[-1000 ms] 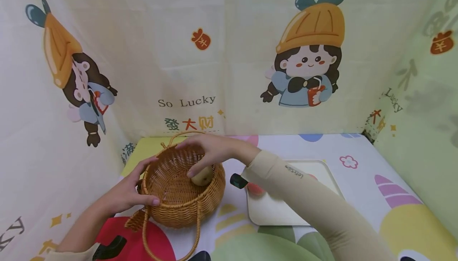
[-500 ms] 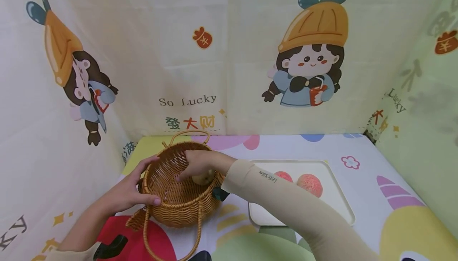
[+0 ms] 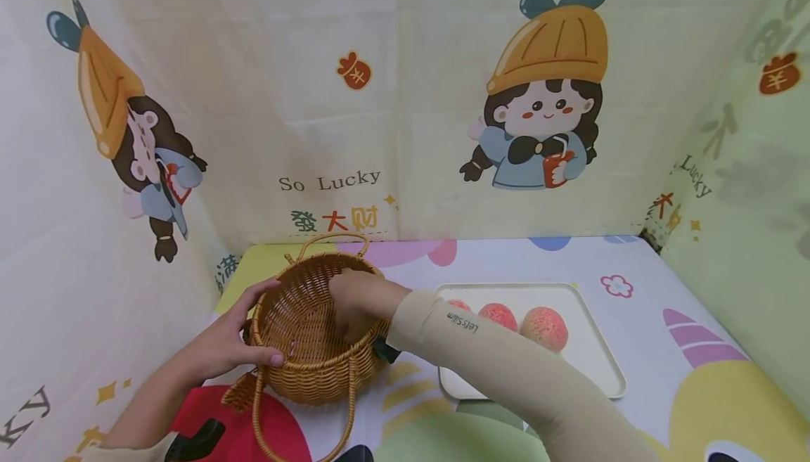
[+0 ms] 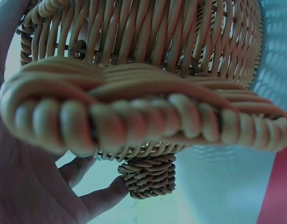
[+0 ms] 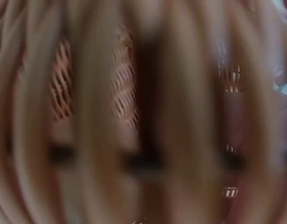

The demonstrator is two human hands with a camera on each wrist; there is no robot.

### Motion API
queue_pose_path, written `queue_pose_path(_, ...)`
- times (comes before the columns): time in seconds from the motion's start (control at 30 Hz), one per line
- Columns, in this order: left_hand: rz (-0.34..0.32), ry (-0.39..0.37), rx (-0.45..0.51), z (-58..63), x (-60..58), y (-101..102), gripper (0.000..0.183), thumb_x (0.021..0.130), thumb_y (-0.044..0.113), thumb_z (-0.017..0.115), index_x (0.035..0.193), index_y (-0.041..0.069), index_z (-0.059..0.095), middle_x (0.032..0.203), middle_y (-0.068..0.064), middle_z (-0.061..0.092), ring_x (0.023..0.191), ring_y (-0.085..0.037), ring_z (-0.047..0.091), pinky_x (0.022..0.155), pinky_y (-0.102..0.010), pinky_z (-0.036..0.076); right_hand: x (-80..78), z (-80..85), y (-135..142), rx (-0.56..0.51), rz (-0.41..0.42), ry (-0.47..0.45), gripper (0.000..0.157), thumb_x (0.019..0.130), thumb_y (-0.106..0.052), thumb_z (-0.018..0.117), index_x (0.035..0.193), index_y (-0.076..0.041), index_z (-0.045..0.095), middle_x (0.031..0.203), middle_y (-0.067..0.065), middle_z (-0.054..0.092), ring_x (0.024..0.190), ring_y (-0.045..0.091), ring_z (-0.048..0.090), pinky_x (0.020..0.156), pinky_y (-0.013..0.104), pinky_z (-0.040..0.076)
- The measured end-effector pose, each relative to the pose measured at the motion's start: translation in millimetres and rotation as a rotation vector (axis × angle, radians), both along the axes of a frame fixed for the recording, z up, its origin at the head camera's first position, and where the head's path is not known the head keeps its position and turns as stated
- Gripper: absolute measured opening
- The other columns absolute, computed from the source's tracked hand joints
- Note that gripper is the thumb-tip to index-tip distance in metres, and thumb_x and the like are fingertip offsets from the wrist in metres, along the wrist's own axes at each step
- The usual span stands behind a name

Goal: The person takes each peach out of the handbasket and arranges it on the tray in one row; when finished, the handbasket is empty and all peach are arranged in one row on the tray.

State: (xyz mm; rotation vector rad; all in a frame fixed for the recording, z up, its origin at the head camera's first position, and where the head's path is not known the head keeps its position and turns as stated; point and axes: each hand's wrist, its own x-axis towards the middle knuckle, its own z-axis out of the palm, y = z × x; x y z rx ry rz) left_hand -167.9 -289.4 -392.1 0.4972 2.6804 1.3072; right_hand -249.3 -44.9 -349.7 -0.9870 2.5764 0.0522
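A round brown wicker basket (image 3: 316,381) stands at the table's left, its opening tilted toward me. My left hand (image 3: 234,339) holds its left rim, thumb over the front edge and fingers farther back. In the left wrist view, that hand (image 4: 31,182) lies beside the woven wall, behind a thick braided piece (image 4: 148,116). My right hand (image 3: 359,297) reaches down inside the basket, thumb and fingers round a yellow-brown fruit (image 3: 362,327) by the right wall. The hand mostly hides the fruit. Blurred wicker strands (image 5: 185,112) fill the right wrist view.
To the right, a white tray (image 3: 598,370) carries pinkish-red round fruits (image 3: 545,328), partly behind my right sleeve (image 3: 506,370). One basket handle (image 3: 346,413) hangs down in front, another (image 3: 335,235) stands at the back. Printed cloth walls enclose the table.
My right hand has gone lower into the basket, then closed over the fruit on the right. More fruits on the tray show as the arm shifted left. The left hand keeps its hold.
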Motion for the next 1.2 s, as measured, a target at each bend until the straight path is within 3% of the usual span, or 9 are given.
queue_pose_path(0.07, -0.004, 0.003, 0.000, -0.3, -0.1, 0, 0.107, 0.076, 0.028, 0.088, 0.159, 0.022, 0.020, 0.153, -0.024, 0.030, 0.125, -0.062, 0.042, 0.080, -0.060, 0.055, 3.9, -1.7, 0, 0.053, 0.009, 0.006, 0.018, 0.084, -0.021, 0.080, 0.083, -0.018, 0.062, 0.080, -0.005, 0.050, 0.069, 0.013, 0.042, 0.056, 0.030, 0.034)
queue_pose_path(0.2, -0.009, 0.003, 0.007, -1.4, -0.2, 0, 0.107, 0.076, 0.028, 0.087, 0.159, 0.022, 0.020, 0.153, -0.024, 0.029, 0.126, -0.062, 0.041, 0.080, -0.060, 0.055, 10.1, -6.1, -2, 0.073, -0.084, -0.001, 0.017, 0.088, -0.011, 0.071, 0.085, -0.016, 0.056, 0.073, -0.003, 0.046, 0.062, 0.014, 0.038, 0.053, 0.030, 0.030)
queue_pose_path(0.37, -0.008, 0.000, 0.013, -1.7, 0.2, 0, 0.107, 0.076, 0.027, 0.087, 0.159, 0.023, 0.020, 0.154, -0.024, 0.028, 0.125, -0.063, 0.042, 0.079, -0.059, 0.055, 11.0, -13.5, -4, 0.146, -0.050, 0.097, 0.029, 0.087, -0.008, 0.068, 0.070, -0.017, 0.046, 0.066, -0.002, 0.036, 0.057, 0.013, 0.029, 0.051, 0.030, 0.025)
queue_pose_path(0.53, -0.004, -0.001, 0.014, -0.9, 0.5, 0, 0.107, 0.076, 0.026, 0.087, 0.159, 0.022, 0.020, 0.154, -0.024, 0.028, 0.124, -0.062, 0.043, 0.079, -0.058, 0.055, 7.9, -17.9, -4, 0.133, 0.013, 0.155, 0.014, 0.086, -0.015, 0.078, 0.083, -0.019, 0.064, 0.074, -0.006, 0.054, 0.065, 0.011, 0.043, 0.055, 0.027, 0.036)
queue_pose_path(0.6, -0.007, 0.006, 0.010, -0.9, 0.6, 0, 0.107, 0.076, 0.025, 0.087, 0.159, 0.021, 0.020, 0.154, -0.024, 0.028, 0.124, -0.062, 0.043, 0.080, -0.058, 0.055, 5.7, -17.9, -3, 0.067, 0.018, 0.134, 0.016, 0.084, -0.019, 0.081, 0.096, -0.021, 0.071, 0.085, -0.007, 0.063, 0.073, 0.009, 0.052, 0.062, 0.026, 0.043)
queue_pose_path(0.73, -0.014, 0.016, 0.007, -1.5, 0.5, 0, 0.106, 0.077, 0.023, 0.087, 0.159, 0.020, 0.020, 0.154, -0.024, 0.027, 0.123, -0.062, 0.044, 0.080, -0.056, 0.054, 0.2, -15.2, 1, -0.128, 0.027, 0.061, 0.047, 0.075, -0.029, 0.090, 0.118, -0.025, 0.071, 0.104, -0.010, 0.067, 0.094, 0.008, 0.060, 0.078, 0.026, 0.049)
queue_pose_path(0.83, -0.017, 0.010, 0.017, -2.0, 0.1, 0, 0.106, 0.077, 0.022, 0.087, 0.159, 0.020, 0.020, 0.155, -0.024, 0.026, 0.123, -0.062, 0.044, 0.078, -0.053, 0.055, -3.8, -11.7, 6, -0.288, 0.022, -0.013, 0.060, 0.068, -0.033, 0.094, 0.120, -0.026, 0.067, 0.106, -0.011, 0.065, 0.096, 0.007, 0.059, 0.078, 0.025, 0.049)
queue_pose_path(0.97, -0.016, 0.008, 0.009, -1.8, -0.4, 0, 0.106, 0.077, 0.024, 0.087, 0.159, 0.021, 0.020, 0.156, -0.024, 0.024, 0.124, -0.063, 0.043, 0.079, -0.056, 0.054, -7.9, -6.4, 16, -0.547, -0.017, -0.187, 0.064, 0.064, -0.031, 0.097, 0.118, -0.029, 0.063, 0.108, -0.012, 0.062, 0.095, 0.006, 0.058, 0.077, 0.024, 0.049)
queue_pose_path(1.2, 0.001, 0.003, -0.017, 0.4, -0.7, 1, 0.107, 0.076, 0.029, 0.087, 0.159, 0.024, 0.019, 0.154, -0.025, 0.027, 0.125, -0.063, 0.041, 0.081, -0.063, 0.052, -9.7, 2.5, 38, -0.955, -0.067, -0.558, 0.070, 0.068, -0.014, 0.094, 0.130, -0.019, 0.061, 0.121, -0.006, 0.063, 0.101, 0.014, 0.065, 0.087, 0.029, 0.053)
